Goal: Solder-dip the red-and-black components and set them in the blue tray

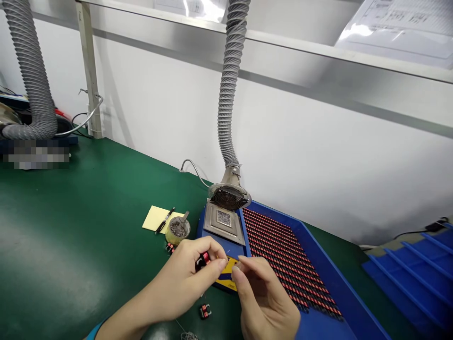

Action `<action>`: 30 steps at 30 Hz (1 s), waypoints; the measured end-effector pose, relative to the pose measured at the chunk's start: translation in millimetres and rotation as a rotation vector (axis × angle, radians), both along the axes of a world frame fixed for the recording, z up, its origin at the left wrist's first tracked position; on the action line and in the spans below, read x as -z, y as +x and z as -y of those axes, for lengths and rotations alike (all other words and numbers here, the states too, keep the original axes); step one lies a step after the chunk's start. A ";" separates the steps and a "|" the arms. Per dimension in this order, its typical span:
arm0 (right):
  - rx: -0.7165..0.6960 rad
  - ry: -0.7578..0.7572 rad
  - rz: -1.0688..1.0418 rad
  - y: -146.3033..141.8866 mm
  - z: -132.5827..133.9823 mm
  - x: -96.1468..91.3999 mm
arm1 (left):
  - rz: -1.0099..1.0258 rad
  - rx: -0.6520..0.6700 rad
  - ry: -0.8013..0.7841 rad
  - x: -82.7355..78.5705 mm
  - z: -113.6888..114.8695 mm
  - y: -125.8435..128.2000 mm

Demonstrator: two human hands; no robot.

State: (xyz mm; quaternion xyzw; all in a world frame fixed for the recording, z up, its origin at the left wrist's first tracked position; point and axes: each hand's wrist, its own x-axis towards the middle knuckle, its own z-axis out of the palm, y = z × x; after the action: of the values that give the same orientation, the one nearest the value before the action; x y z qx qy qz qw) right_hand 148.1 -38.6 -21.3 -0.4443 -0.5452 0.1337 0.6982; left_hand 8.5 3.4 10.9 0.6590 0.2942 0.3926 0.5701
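My left hand (193,274) is closed around a small black part with red winding, seemingly a coil (203,259), partly covered by the fingers. Close to its fingertips, the thumb and forefinger of my right hand (264,293) are pinched together; whatever lies between them is too small to make out. Both hands are in front of a blue and yellow solder pot (226,226) with a metal top plate. A loose red-and-black coil (205,311) lies on the green table below my left hand. Others are partly hidden behind that hand.
A blue tray (354,288) with rows of red-and-black coils stands at right. Over the solder pot hangs a fume hose (230,94). A jar (177,230), yellow notepad (152,218) and pen (164,220) lie left. Tangled thin wire (189,335) is at the bottom edge.
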 end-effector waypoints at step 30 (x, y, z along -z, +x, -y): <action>0.013 0.041 0.343 8.7 9.4 -7.2 | -0.154 -0.181 0.840 12.4 1.4 0.5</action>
State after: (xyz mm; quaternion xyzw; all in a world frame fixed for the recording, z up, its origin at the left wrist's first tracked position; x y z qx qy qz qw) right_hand 156.8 -48.0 -14.1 -0.4498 -0.6560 0.0401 0.6047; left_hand 9.0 1.9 -1.5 0.8327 0.2074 0.4762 0.1921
